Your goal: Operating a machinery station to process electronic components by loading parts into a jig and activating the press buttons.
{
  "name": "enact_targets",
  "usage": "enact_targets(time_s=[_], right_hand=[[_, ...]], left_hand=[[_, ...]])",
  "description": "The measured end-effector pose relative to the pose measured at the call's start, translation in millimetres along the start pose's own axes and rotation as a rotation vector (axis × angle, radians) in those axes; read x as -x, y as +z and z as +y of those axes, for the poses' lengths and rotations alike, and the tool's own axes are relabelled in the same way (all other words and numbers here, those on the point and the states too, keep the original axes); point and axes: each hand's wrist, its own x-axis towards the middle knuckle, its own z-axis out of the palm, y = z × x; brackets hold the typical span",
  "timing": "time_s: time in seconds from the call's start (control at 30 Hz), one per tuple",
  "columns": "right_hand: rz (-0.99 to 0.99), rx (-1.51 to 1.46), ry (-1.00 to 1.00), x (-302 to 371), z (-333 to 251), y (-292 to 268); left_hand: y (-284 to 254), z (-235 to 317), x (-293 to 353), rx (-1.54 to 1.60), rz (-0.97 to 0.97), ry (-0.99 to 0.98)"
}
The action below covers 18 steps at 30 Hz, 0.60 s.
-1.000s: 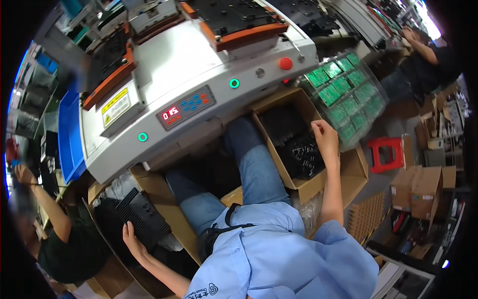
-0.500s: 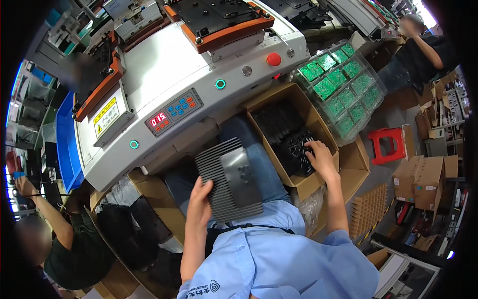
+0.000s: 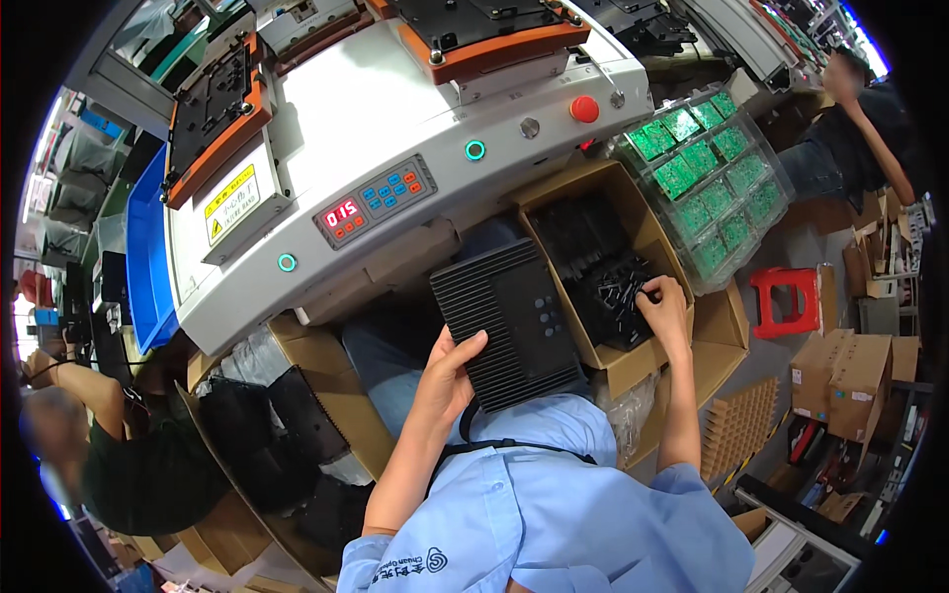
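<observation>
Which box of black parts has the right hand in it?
The box right of the held finned plate: the right hand is at its small pieces. The left box, with larger panels, has no hand.

To your right, a red plastic stool stands on the smooth grey floor, near closed brown cardboard boxes; farther off, a bright bluish-white light glares at your upper right.
</observation>
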Motion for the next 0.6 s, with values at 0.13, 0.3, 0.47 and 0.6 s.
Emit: enact_targets(time_s=[0.13,0.3,0.47,0.6], right_hand=[[-0.003,-0.013,0.049,-0.3,4.1,6.6],[-0.03,-0.183,0.079,-0.2,3.7,7.2],[-0.067,-0.316,0.131,4.9,10.8,7.9],[0.01,-0.514,0.213,4.1,16.9,7.5]], left_hand=[[0.9,-3.9,0.0,-0.038,0.025,0.022],[-6.0,-11.0,0.0,-0.053,0.041,0.045],[-4.5,-10.5,-0.9,-0.051,0.027,0.033],[-1.9,-11.5,-4.2,-0.043,0.027,0.03]])
